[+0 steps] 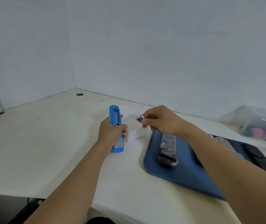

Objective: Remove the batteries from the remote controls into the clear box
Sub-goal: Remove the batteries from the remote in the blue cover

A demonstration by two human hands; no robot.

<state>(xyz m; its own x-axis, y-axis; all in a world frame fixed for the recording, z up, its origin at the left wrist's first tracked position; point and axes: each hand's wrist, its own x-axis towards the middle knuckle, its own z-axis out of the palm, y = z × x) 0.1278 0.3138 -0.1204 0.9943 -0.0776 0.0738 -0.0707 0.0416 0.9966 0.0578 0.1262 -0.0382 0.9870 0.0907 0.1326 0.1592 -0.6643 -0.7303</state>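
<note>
**Battery held over the clear box, ready to drop**

The right hand [159, 121] pinches a small purple battery [139, 118] between thumb and fingertips. The battery's long axis lies nearly level and points to the left. Just below and slightly left of it stands the clear box [134, 135], between the two hands, so I judge that the coming move is a short lowering and a release. The right hand is nearer to the box opening. The left hand [111, 131] grips the blue remote [116, 126] with its back up; the battery slot looks open. Another grey remote [168, 147] lies on the blue tray [185, 175].
</note>
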